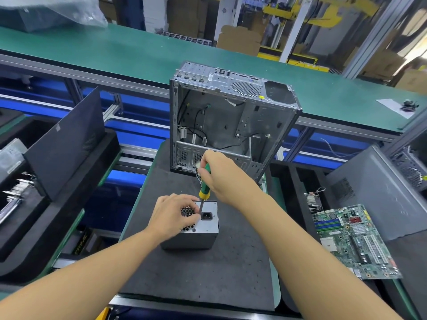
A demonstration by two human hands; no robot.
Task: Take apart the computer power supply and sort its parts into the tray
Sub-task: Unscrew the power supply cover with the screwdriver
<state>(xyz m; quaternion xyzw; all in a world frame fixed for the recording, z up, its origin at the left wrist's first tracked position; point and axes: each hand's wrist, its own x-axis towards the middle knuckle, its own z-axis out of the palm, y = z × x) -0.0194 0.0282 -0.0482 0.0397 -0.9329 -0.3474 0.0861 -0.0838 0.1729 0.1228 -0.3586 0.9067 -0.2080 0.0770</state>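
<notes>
Our left hand (pixel 172 214) lies curled on the supply's (pixel 209 227) top face, holding it upright on the mat (pixel 208 273). Directly above it, our right hand (pixel 221 179) grips the screwdriver (pixel 203 191), tip down beside the socket (pixel 206 215).

- One power supply (pixel 203 229), mid-bench (pixel 196 273).
- One screwdriver (pixel 204 181).
- One open computer case (pixel 231 116), at the bench's far edge.
- One motherboard (pixel 353 241), beyond the right edge.
- One sheet of paper (pixel 392 107), far right.
- Two hands: one left hand (pixel 172 215), one right hand (pixel 219 174).
</notes>
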